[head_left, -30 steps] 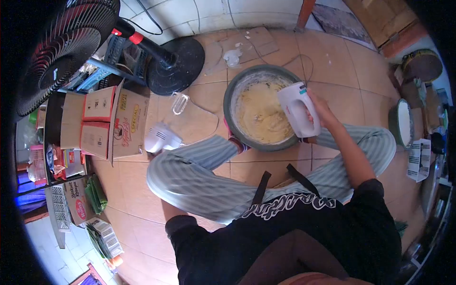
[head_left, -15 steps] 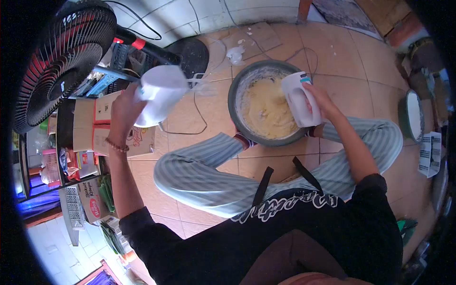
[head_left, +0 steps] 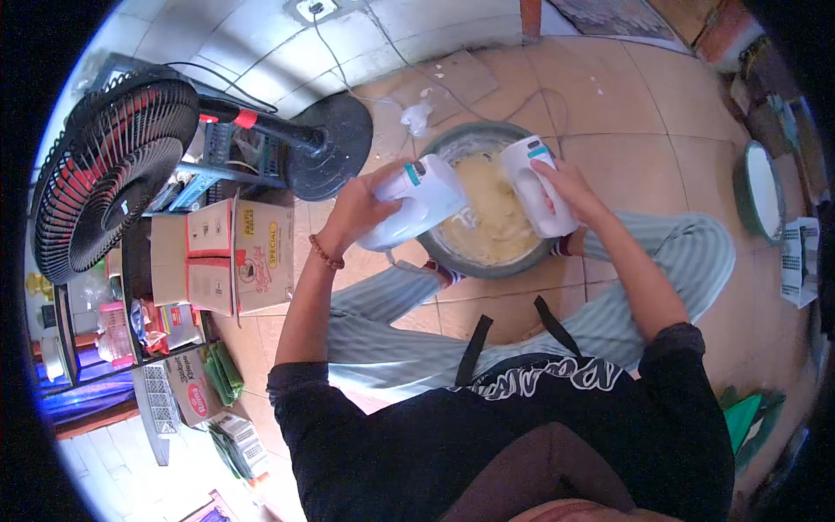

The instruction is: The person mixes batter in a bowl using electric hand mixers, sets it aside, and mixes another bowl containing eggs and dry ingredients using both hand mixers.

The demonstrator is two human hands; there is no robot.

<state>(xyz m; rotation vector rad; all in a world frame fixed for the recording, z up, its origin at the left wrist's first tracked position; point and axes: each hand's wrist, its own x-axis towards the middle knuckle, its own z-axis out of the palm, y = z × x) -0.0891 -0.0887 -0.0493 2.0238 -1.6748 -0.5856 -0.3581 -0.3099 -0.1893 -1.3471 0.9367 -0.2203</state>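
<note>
The left mixer (head_left: 424, 198) is covering part of the bowl (head_left: 491, 271); the right mixer (head_left: 533, 187) is hiding its beaters; the bottom edge is cutting off the shirt (head_left: 391, 452).

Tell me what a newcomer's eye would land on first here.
Likely the two white mixers, one in the left hand, one in the right hand, held over a big bowl of yellow batter on the floor. After that, probably the black fan at the picture's upper left, with a cardboard box nearby.

Bowl (head_left: 500, 269) on floor (head_left: 626, 174) in front of us, batter (head_left: 504, 237) in it; left mixer (head_left: 426, 204) and right mixer (head_left: 529, 184) at its sides. We've got fan (head_left: 122, 174) and box (head_left: 265, 235) left, basin (head_left: 762, 191) right, wall (head_left: 248, 39) ahead.
</note>
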